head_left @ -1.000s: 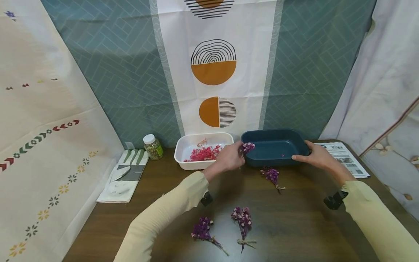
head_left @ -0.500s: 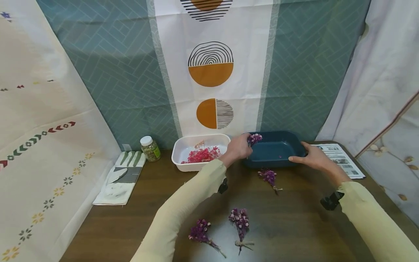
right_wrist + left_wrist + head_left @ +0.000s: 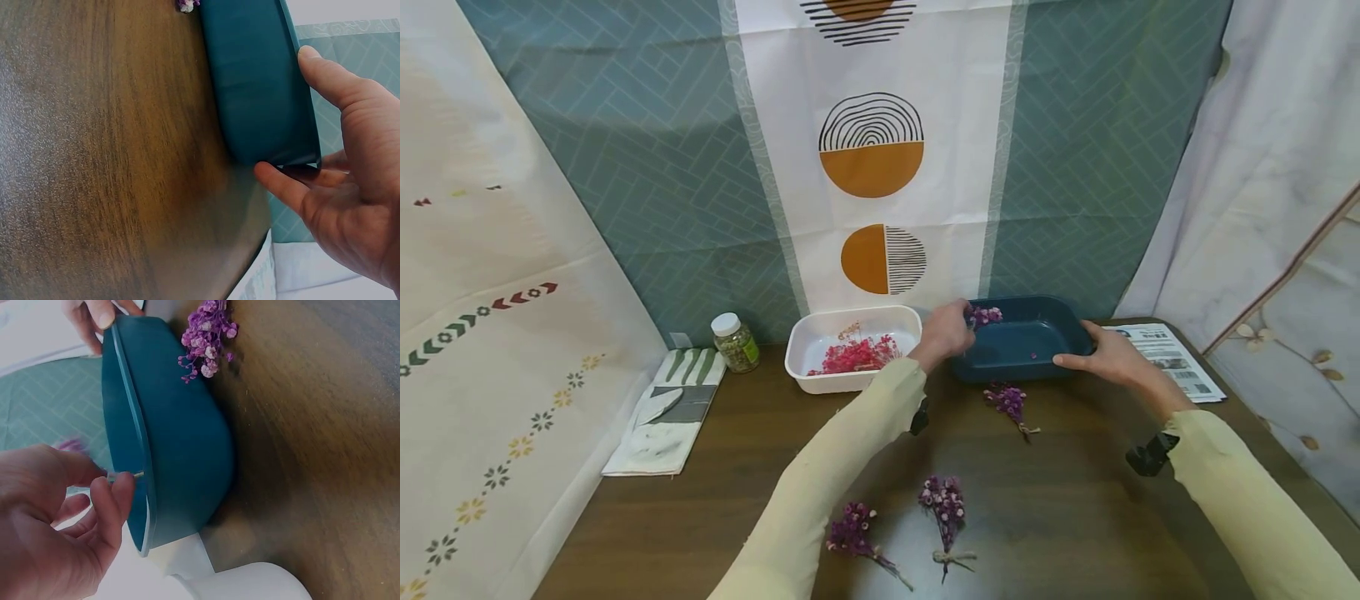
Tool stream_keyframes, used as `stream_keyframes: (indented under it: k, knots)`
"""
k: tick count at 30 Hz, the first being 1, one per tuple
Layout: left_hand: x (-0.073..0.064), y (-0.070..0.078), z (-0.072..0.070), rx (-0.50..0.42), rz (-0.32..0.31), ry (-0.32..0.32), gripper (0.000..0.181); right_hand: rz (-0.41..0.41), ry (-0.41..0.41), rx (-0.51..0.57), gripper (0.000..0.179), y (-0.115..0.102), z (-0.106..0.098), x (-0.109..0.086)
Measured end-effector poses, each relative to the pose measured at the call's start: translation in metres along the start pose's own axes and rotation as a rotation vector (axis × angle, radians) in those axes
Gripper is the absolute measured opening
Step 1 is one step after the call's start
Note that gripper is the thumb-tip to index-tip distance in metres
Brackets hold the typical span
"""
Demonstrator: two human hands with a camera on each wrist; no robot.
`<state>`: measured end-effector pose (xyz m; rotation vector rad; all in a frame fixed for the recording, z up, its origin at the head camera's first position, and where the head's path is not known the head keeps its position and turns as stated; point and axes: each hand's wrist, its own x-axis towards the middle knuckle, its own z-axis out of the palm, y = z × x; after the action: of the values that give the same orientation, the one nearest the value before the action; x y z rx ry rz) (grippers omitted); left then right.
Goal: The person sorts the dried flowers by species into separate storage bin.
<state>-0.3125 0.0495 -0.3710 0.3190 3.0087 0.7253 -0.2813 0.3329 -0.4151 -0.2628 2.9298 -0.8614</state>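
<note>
My left hand (image 3: 946, 335) pinches a small bunch of purple dried flowers (image 3: 986, 317) by its stems. Its blossoms are over the left end of the dark blue tray (image 3: 1018, 369); in the left wrist view the thumb and fingertips (image 3: 125, 487) are at the tray's rim. At the other end, my right hand (image 3: 1112, 360) grips the tray's corner, thumb on the rim and fingers round the end wall. In front of the tray lies another purple bunch (image 3: 1006, 402). Nearer me lie two more, a loose-stemmed bunch (image 3: 852, 531) and a twine-tied bunch (image 3: 946, 504).
Left of the tray stands a white dish (image 3: 842, 383) holding pinkish-red dried flowers (image 3: 857, 356). A white-lidded jar (image 3: 737, 348) and a folded cloth (image 3: 658, 425) are farther left. Printed newspaper (image 3: 1176, 360) lies at the right edge, and a fabric backdrop (image 3: 1075, 167) hangs behind.
My left hand has carried the purple bunch rightward and away from me, over the tray's left end. My right hand keeps its grip. The head view has turned slightly right.
</note>
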Motion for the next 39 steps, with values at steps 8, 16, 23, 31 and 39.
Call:
stream_keyframes:
  k: [8,16,23,31,39]
  knots:
    - [-0.012,-0.015,-0.009,-0.123,0.05,0.045,0.044,0.007,-0.009,-0.01,0.103,-0.001,-0.001,0.001]
    - [-0.06,-0.05,-0.038,-0.239,0.234,0.034,0.033,0.011,-0.015,-0.02,0.107,-0.002,-0.005,0.002]
    - [-0.118,-0.092,-0.049,-0.343,0.388,-0.199,0.028,0.02,-0.026,0.004,0.104,-0.001,-0.002,0.004]
    - [-0.18,-0.137,-0.046,-0.303,0.572,-0.502,0.035,0.015,-0.02,-0.01,0.107,-0.001,-0.003,0.005]
    - [-0.226,-0.159,-0.03,-0.26,0.664,-0.485,0.034,0.019,-0.023,-0.017,0.107,-0.002,-0.003,0.004]
